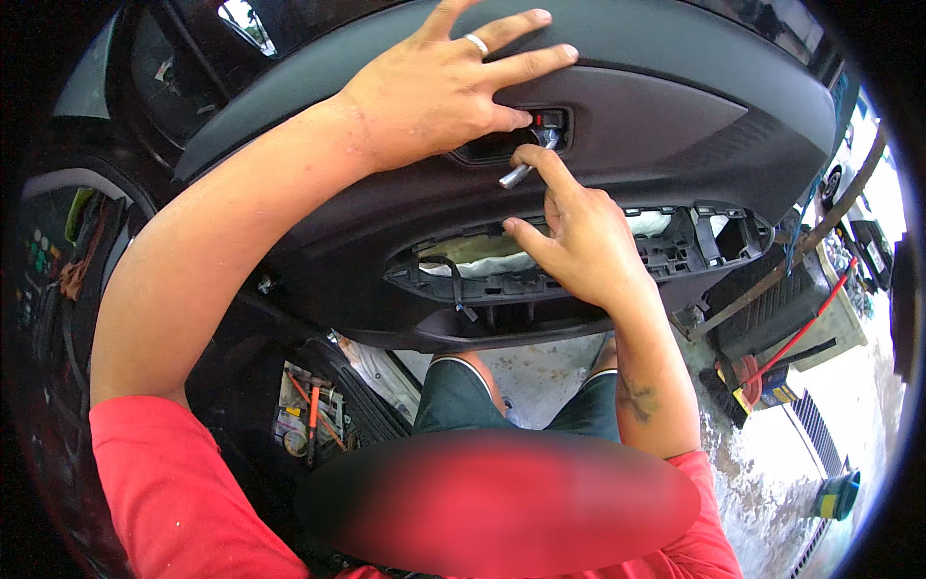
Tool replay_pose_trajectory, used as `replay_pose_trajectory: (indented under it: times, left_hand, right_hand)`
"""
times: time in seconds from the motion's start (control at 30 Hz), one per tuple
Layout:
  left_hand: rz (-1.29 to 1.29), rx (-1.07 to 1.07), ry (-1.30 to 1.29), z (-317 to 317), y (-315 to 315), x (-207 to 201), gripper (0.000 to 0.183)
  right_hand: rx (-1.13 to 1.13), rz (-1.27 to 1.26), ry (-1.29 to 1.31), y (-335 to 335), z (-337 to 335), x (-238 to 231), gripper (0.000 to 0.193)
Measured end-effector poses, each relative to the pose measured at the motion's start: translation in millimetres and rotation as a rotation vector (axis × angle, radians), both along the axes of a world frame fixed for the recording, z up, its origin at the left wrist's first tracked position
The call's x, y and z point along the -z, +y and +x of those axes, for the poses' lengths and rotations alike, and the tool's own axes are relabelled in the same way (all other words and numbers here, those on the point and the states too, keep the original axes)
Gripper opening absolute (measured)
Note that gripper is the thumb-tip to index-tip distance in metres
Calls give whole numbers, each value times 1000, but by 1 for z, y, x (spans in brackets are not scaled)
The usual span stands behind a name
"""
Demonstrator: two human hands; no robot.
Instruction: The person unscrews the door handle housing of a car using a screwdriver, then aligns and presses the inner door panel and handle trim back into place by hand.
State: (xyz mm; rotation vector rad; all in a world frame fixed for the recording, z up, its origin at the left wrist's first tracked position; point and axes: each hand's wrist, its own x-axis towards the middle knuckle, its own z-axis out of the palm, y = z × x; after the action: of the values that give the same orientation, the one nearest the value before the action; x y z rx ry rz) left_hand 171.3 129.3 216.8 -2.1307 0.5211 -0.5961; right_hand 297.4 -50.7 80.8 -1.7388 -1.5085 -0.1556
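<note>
A dark car door panel [666,121] fills the upper middle of the view. My left hand [439,87] lies spread across its upper part, a ring on one finger. The tip of one left finger touches the lock switch with a red mark [542,120] in the handle recess. My right hand [584,232] is just below, with its index finger hooked on the chrome inner door handle [519,175], which sticks out from the recess. The right thumb stays apart, over the open armrest cavity [473,253], where a loose wire with a connector [461,299] hangs.
Hand tools with orange handles [313,415] lie in the car's footwell at lower left. On the concrete floor to the right stand a broom head [730,394], a red-handled dustpan [752,376] and a dark green bucket [837,496]. My legs are under the door.
</note>
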Motion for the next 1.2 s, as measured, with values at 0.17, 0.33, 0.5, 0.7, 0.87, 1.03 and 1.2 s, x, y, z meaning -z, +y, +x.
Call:
replay_pose_trajectory:
  times: [0.17, 0.33, 0.5, 0.7, 0.87, 1.03, 1.2]
  left_hand:
    - [-41, 2, -35, -7, 6, 2, 30]
    - [62, -35, -121, -8, 6, 16, 31]
    - [-34, -388, -268, -29, -16, 64, 60]
    - [-197, -512, -555, -32, -23, 147, 74]
    - [-366, -561, -525, -12, -40, 167, 79]
    - [-520, -509, -573, 3, -47, 173, 80]
    - [-601, -434, -640, 14, -52, 186, 76]
  right_hand:
    - [-6, 3, -15, 2, 2, 2, 66]
    - [34, -113, 23, -3, -3, -7, 64]
    - [37, -86, 22, -2, -1, -5, 63]
    - [20, -59, 36, 2, -1, -1, 64]
    - [13, -38, 5, 1, 1, 0, 64]
    - [66, -27, 5, 3, -5, 0, 63]
    - [101, -12, 1, 7, -5, 2, 63]
